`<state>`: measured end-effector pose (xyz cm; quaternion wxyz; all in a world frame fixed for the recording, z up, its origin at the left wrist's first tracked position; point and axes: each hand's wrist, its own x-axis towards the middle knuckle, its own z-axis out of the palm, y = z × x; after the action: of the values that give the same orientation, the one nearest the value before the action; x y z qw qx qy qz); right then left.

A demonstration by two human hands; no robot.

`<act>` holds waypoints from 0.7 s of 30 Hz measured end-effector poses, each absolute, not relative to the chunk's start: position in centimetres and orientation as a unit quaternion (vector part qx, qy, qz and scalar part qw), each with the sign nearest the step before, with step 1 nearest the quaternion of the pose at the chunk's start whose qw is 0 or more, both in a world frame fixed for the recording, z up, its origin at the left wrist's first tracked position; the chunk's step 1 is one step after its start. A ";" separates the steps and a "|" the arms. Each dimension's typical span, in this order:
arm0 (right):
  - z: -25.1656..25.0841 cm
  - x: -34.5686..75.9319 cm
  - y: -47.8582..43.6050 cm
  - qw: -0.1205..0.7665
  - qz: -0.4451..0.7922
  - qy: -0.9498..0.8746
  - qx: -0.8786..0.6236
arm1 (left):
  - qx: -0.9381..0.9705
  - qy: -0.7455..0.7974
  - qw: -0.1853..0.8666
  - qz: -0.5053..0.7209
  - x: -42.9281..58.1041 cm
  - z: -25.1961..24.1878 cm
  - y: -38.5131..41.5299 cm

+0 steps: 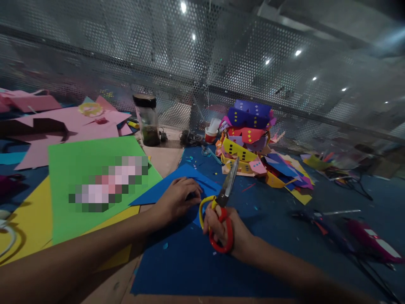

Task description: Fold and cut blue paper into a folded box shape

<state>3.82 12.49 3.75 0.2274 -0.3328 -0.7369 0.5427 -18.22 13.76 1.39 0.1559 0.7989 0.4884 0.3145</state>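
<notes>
My left hand [182, 196] lies with bent fingers on a bright blue sheet of paper [185, 172], holding it against the table; the fingertips are partly hidden. Just to its right, my right hand [234, 232] is closed around the handles of a pair of scissors [233, 179]. One handle loop is yellow, the other red. The blades look closed together and point up and away from me, above the dark blue table surface, clear of the bright blue sheet.
Green paper [95, 156] overlaps yellow paper [38, 211] at left, with pink paper [104, 114] behind. A dark-lidded jar [147, 122] stands at the back. Stacked paper crowns [249, 135] and scraps [287, 169] lie beyond the scissors. A dark glue gun [329, 230] lies right.
</notes>
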 end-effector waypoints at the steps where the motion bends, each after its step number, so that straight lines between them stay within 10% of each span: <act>1: 3.8 3.8 12.5 0.223 0.536 -0.743 -0.333 | 0.799 0.488 0.156 0.315 -18.2 1.4 13.8; 21: 5.5 3.9 12.8 0.301 0.504 -0.729 -0.353 | 0.802 0.475 0.166 0.320 -18.4 1.5 13.7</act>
<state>3.85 12.83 5.46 0.3007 -0.3530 -0.7290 0.5036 -18.43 13.69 1.47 0.1665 0.8025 0.4752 0.3201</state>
